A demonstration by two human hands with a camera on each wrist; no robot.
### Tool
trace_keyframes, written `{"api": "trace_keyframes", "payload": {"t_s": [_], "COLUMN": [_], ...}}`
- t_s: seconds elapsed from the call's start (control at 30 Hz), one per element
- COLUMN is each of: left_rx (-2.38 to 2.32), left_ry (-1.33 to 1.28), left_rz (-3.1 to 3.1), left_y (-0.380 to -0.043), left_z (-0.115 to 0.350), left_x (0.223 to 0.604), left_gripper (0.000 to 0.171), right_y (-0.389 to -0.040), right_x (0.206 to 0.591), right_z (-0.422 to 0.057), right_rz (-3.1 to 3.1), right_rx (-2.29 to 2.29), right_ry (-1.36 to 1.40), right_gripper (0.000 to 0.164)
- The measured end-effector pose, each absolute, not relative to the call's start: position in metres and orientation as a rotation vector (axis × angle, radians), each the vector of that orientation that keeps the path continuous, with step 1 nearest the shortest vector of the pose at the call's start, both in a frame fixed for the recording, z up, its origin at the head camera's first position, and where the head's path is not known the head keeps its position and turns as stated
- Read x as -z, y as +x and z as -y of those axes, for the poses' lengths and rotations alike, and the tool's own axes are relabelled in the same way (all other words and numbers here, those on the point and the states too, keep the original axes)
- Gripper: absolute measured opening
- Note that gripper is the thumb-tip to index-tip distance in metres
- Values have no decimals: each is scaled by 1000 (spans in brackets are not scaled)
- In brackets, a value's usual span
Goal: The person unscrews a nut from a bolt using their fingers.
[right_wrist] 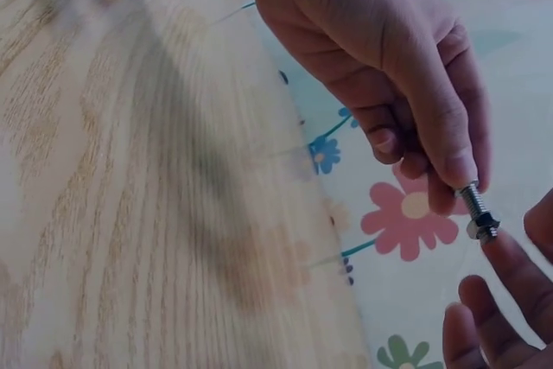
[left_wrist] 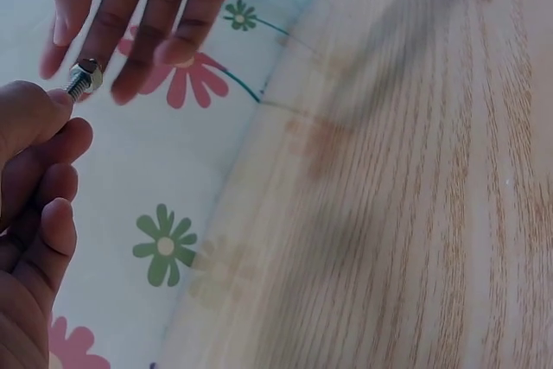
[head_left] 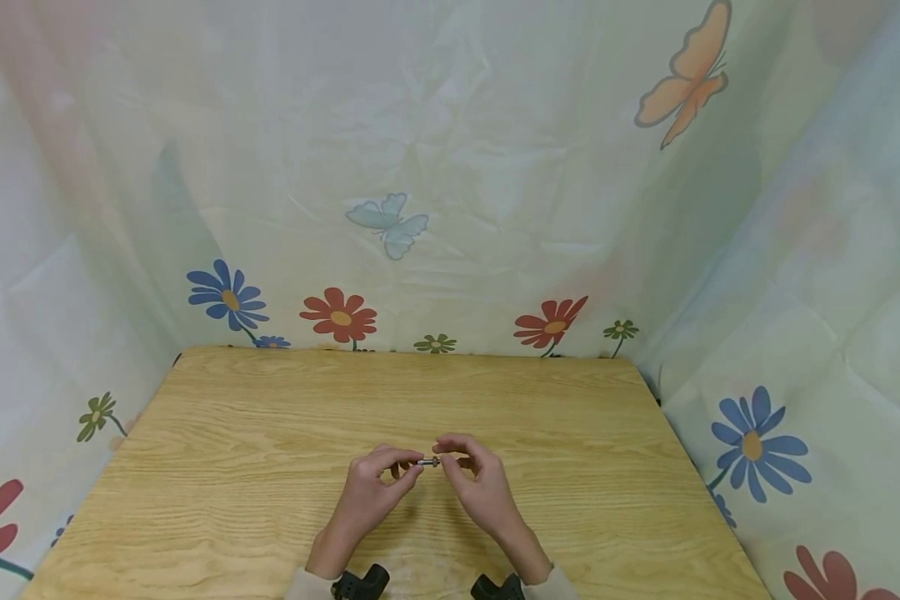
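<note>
Bolt (right_wrist: 474,200) | axis crosswise, nut (right_wrist: 486,226) end rightward | left grip (head_left: 375,483) pinches bolt | right grip (head_left: 486,487) loose

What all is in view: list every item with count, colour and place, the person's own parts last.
bolt: 1, silvery, threaded, between the hands above the table
nut: at least 1, silvery, on the bolt near its free end
table: 1, light wood grain, below the hands
cloth backdrop: count unclear, pale, behind and at both sides of the table
printed butterflies: 2, one orange, one pale blue, on the cloth
printed flowers: at least 10, blue, red and green, on the cloth
wrist devices: 2, black, one at each wrist
sleeves: 2, pale, bottom of the head view
left hand: 1, bare, pinching the bolt
right hand: 1, bare, beside the nut
</note>
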State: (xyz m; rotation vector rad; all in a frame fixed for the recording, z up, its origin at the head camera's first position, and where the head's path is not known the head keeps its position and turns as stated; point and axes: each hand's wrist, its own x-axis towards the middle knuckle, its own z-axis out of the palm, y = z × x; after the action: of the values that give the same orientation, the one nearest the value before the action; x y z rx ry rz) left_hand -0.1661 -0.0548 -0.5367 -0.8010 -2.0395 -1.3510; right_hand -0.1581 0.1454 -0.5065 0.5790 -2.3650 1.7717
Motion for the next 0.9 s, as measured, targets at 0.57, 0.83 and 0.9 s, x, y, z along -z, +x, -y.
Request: {"api": "trace_keyframes", "payload": {"t_s": [0.57, 0.83, 0.9], "left_rx": [1358, 1343, 1336], "left_ry": [-771, -733, -734], "left_rz": [2096, 2207, 2217], "left_y": [-166, -164, -164], "left_z": [56, 58, 58], "left_x": [536, 532, 532], "left_gripper": [22, 18, 17], "right_y": [-160, -159, -159], "right_x": [509, 509, 509], "right_z": [-145, -147, -148], "right_rz": [2547, 2481, 2449], "right_rx": [-1796, -1779, -1774], "right_ry": [457, 620, 670], "right_gripper": [18, 13, 13]}}
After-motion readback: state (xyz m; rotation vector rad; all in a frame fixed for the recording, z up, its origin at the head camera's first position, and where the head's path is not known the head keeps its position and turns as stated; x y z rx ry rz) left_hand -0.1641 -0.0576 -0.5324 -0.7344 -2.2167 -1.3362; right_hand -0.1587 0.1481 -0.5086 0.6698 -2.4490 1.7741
